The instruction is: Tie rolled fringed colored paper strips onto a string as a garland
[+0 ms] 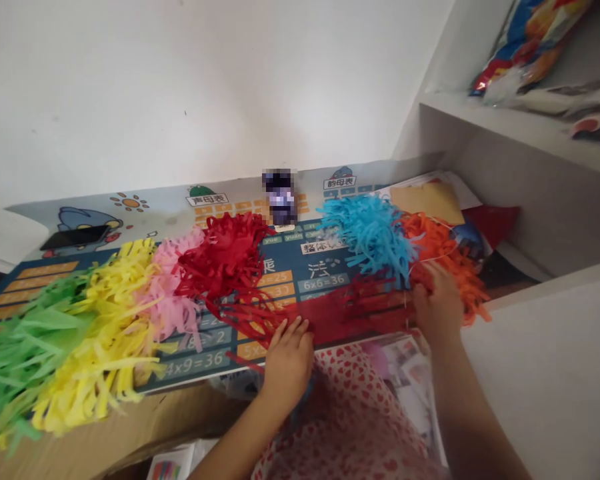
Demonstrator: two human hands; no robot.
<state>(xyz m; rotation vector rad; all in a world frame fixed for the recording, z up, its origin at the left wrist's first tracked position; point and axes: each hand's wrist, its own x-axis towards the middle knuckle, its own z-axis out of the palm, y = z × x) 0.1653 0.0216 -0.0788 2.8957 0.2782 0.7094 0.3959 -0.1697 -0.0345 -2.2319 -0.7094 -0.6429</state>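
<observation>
Printed table point(295, 265): left hand point(290, 357) over red fringed strip point(327, 321), right hand point(441, 308) at strip's right end; can't tell either grip.

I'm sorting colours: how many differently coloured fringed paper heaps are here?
6, left to right: green heap, yellow heap, pink heap, red heap, blue heap, orange heap. Others may be hidden underneath.

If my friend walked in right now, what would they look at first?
Probably the bright fringed colours on the printed mat: green bunch, yellow bunch and pink bunch at the picture's left, red bunch nearer the middle, blue bunch and orange bunch right. Then the flat red strip along the near edge, between left hand and right hand.
</observation>
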